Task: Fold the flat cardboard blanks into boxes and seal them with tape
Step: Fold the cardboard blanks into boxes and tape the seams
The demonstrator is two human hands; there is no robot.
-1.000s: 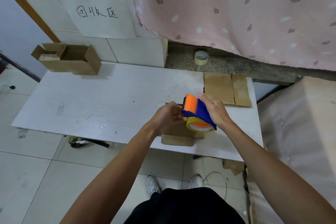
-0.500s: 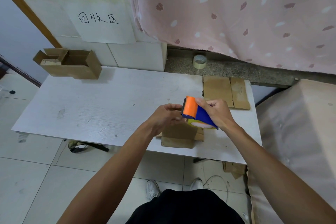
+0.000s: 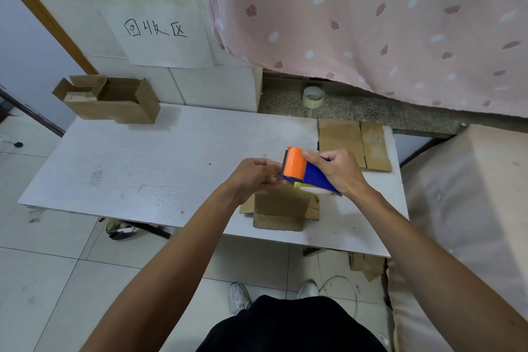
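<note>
Tape dispenser (image 3: 307, 173) in right hand (image 3: 340, 171)

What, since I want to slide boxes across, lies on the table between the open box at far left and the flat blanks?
Nothing: the head view shows bare table between the open box and the flat blanks.

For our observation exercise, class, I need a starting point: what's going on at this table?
A person stands at a white table, partway through making boxes. The right hand grips a blue and orange tape dispenser above a folded cardboard box near the front edge. The left hand has its fingers bunched at the dispenser's toothed end, probably finding the tape's free end. Flat blanks lie at the back right.
</note>
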